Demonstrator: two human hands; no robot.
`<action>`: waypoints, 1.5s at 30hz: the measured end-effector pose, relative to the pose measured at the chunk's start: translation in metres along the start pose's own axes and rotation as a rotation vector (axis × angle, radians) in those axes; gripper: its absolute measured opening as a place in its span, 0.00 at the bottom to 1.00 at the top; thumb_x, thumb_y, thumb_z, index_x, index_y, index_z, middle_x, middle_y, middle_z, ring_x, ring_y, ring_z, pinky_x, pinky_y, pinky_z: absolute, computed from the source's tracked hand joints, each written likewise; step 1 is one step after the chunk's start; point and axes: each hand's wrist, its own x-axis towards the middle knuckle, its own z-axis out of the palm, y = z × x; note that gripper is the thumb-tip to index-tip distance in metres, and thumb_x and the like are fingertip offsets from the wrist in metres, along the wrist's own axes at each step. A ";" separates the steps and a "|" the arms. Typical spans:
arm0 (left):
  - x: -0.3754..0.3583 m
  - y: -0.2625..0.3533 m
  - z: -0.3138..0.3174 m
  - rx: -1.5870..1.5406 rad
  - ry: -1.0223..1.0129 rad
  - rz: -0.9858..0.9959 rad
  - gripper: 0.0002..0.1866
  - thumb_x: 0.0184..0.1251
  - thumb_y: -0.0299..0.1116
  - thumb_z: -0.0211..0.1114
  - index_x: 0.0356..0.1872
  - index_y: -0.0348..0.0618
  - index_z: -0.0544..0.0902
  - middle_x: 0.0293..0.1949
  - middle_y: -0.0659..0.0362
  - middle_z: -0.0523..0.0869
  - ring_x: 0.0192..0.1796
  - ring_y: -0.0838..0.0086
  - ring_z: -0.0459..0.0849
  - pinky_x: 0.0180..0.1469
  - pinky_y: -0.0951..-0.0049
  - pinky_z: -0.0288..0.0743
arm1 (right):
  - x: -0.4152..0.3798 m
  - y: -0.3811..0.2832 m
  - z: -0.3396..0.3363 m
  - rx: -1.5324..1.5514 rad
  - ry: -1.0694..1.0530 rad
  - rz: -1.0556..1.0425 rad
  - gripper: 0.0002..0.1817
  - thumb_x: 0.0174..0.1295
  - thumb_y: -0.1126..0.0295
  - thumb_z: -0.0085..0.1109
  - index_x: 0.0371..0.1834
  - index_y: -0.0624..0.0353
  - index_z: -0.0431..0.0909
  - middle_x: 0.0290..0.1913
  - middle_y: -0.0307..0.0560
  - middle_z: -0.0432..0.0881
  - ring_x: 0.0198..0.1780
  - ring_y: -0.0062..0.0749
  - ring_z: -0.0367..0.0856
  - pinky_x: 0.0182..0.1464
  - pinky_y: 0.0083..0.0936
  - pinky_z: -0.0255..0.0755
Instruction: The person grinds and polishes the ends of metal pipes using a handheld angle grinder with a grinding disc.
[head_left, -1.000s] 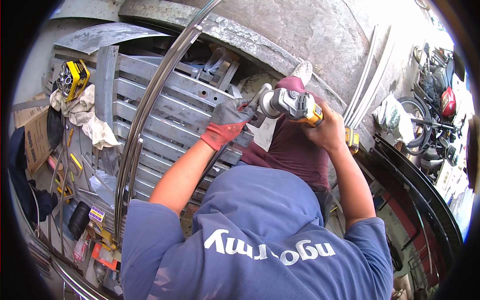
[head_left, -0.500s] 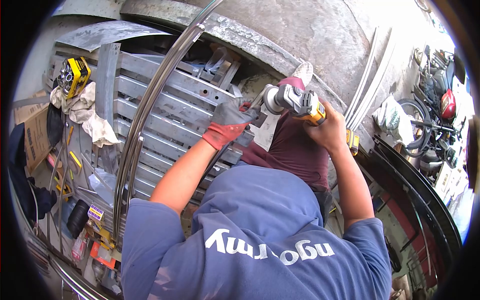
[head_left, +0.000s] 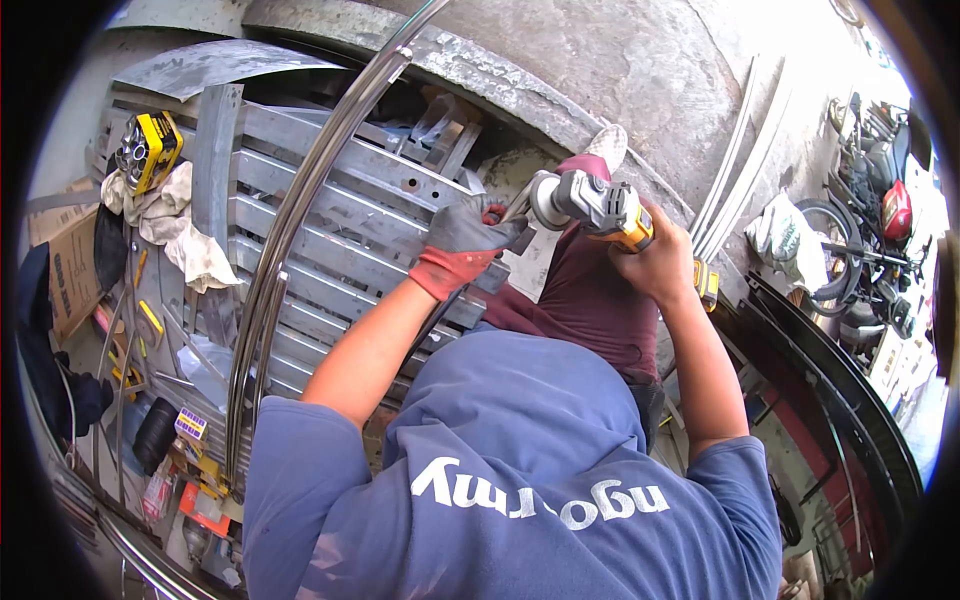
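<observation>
My left hand (head_left: 464,243), in a grey and red work glove, is closed around a small metal piece (head_left: 517,208). That piece reaches up to the round disc (head_left: 546,200) of an angle grinder, and most of it is hidden by the glove. My bare right hand (head_left: 655,255) wraps round the body of the grey and yellow angle grinder (head_left: 598,203), whose disc end points left toward the glove. Both hands are in front of my body, above my maroon trousers (head_left: 600,290).
Grey metal bars (head_left: 310,240) lie in rows at the left, crossed by long shiny curved tubes (head_left: 300,190). A yellow and black boxy item (head_left: 150,153) rests beside a cloth (head_left: 187,235). Motorcycles (head_left: 880,200) and a white sack (head_left: 788,238) stand at the right.
My gloved left hand has shifted very slightly to the right with the metal piece. The grinder and my right hand stay almost where they were.
</observation>
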 end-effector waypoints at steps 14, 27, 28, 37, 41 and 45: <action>0.003 -0.002 0.004 -0.079 -0.027 -0.069 0.26 0.63 0.54 0.84 0.46 0.40 0.94 0.28 0.56 0.93 0.31 0.73 0.92 0.37 0.68 0.85 | -0.002 0.001 -0.001 -0.010 -0.020 -0.006 0.24 0.48 0.62 0.84 0.45 0.57 0.82 0.38 0.59 0.91 0.43 0.61 0.93 0.47 0.49 0.86; 0.006 -0.008 -0.001 -0.011 -0.039 0.137 0.20 0.75 0.49 0.77 0.43 0.38 0.93 0.28 0.52 0.91 0.31 0.62 0.91 0.38 0.64 0.83 | -0.001 0.002 -0.003 -0.040 -0.094 0.028 0.27 0.47 0.62 0.83 0.50 0.58 0.84 0.40 0.61 0.92 0.46 0.62 0.93 0.51 0.50 0.85; 0.007 -0.009 -0.001 -0.022 -0.051 0.138 0.20 0.76 0.49 0.76 0.42 0.38 0.93 0.28 0.51 0.90 0.32 0.61 0.91 0.38 0.64 0.83 | -0.001 0.004 -0.004 -0.070 -0.117 0.008 0.26 0.47 0.60 0.83 0.46 0.59 0.83 0.38 0.61 0.91 0.44 0.63 0.93 0.49 0.51 0.86; 0.009 -0.016 -0.048 -0.372 -0.379 -0.239 0.21 0.95 0.43 0.54 0.59 0.39 0.91 0.40 0.64 0.92 0.41 0.81 0.86 0.47 0.71 0.82 | 0.015 0.002 -0.029 0.173 -0.059 0.163 0.25 0.48 0.60 0.81 0.46 0.64 0.86 0.42 0.67 0.92 0.49 0.64 0.93 0.53 0.48 0.84; -0.021 0.010 -0.068 0.036 -0.120 -0.040 0.26 0.87 0.56 0.64 0.50 0.39 0.91 0.35 0.55 0.94 0.35 0.66 0.92 0.39 0.59 0.84 | 0.013 0.002 -0.032 0.045 -0.054 0.198 0.26 0.48 0.59 0.81 0.46 0.63 0.86 0.44 0.68 0.92 0.50 0.63 0.93 0.54 0.48 0.84; -0.047 0.008 -0.084 0.526 0.191 0.011 0.32 0.74 0.66 0.72 0.48 0.39 0.90 0.35 0.41 0.92 0.41 0.43 0.92 0.46 0.50 0.84 | 0.015 0.005 -0.038 0.090 -0.019 0.199 0.27 0.47 0.58 0.81 0.48 0.64 0.88 0.44 0.66 0.93 0.50 0.62 0.94 0.56 0.47 0.84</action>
